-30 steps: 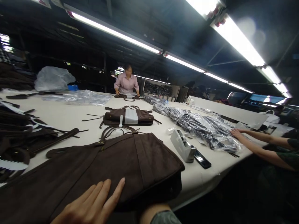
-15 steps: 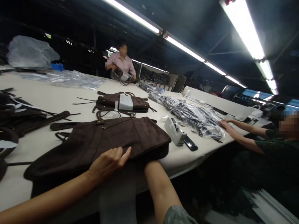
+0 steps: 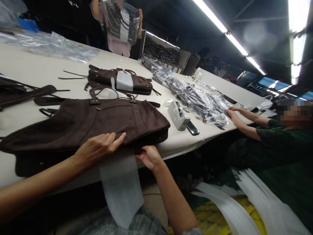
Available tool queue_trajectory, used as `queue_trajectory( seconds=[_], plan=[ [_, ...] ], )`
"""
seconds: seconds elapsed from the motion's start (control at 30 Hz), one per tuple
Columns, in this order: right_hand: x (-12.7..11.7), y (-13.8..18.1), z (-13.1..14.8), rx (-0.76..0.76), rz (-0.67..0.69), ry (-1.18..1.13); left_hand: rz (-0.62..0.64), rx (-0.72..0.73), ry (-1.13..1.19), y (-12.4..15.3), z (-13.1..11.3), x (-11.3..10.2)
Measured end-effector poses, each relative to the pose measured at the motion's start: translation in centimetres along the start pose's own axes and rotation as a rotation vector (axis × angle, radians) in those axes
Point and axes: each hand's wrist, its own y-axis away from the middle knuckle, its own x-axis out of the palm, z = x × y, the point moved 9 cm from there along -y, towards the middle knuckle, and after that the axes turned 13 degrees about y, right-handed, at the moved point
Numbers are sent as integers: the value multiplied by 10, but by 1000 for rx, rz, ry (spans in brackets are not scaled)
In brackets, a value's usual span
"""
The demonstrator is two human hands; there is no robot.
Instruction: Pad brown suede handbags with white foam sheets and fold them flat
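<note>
A dark brown fabric bag [image 3: 110, 119] with handles and a zip lies on the table in front of me. My left hand [image 3: 100, 143] grips its near lower edge, fingers curled and the index finger stretched along the cloth. A white translucent strip [image 3: 122, 186] comes out from under the bag and hangs over the table edge. Just below the bag's right part, my right hand [image 3: 149, 156] is closed at the strip's upper right edge; its fingertips are partly hidden. Behind lies a second brown bag [image 3: 102, 78] with a white band around it.
A tape dispenser [image 3: 178, 116] and a phone [image 3: 193, 128] lie right of the bag. Plastic-wrapped goods [image 3: 193, 96] line the table, touched by a co-worker's hands [image 3: 231, 112]. Another person holds up a bagged item [image 3: 123, 24]. White sheets [image 3: 264, 199] are stacked at lower right.
My right hand has come out from beneath the bag, and more of the white strip shows. The person across has raised an item in clear plastic. My view has tipped downward.
</note>
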Motion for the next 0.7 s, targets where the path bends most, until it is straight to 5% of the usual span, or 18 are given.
queue_trajectory(
  seconds=[0.17, 0.37, 0.57, 0.7],
  plan=[
    [11, 47, -34, 0, 107, -15, 160, -66, 108, 2, -8, 19],
    [35, 59, -74, -31, -12, 114, 66, -50, 35, -1, -14, 18],
    [29, 86, -59, -154, -132, 242, 40, -11, -66, 9, -25, 12],
    [35, 92, -25, -136, 51, 278, 52, -64, 88, 28, -17, 28]
  ],
)
